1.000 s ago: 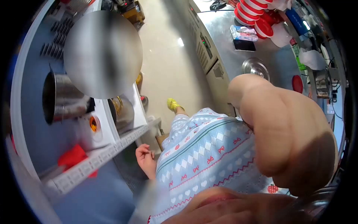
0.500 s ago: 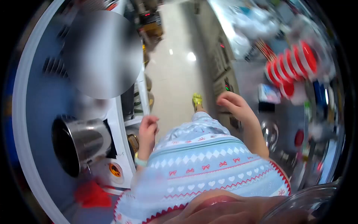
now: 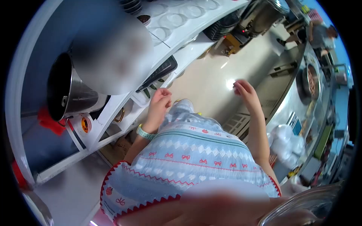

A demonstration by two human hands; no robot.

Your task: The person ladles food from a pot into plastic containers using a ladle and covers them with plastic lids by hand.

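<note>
My left hand [image 3: 160, 107] hangs in front of the apron [image 3: 200, 150], with its fingers curled in and nothing seen in them. A light green band is on that wrist. Nearest to it are the white shelf unit's edge and a dark tray [image 3: 162, 73] on a lower shelf. My right hand [image 3: 246, 92] is held out over the floor, fingers bent together, touching nothing; no object shows in it. A steel pot [image 3: 85, 98] lies tilted on the shelf to the left, its dark mouth facing left.
White shelves [image 3: 120, 100] run along the left, with a red cloth [image 3: 51, 120], black bowls [image 3: 222, 28] and clear round lids [image 3: 173, 19]. A steel counter [image 3: 283, 101] on the right carries a large pan [image 3: 312, 81] and plastic bags [image 3: 288, 145]. A person [image 3: 320, 35] stands at the far right.
My view has turned left along the shelves. The stacked red-and-white cups on the right have left view, while the pan and another person have come into it. Both hands stay raised.
</note>
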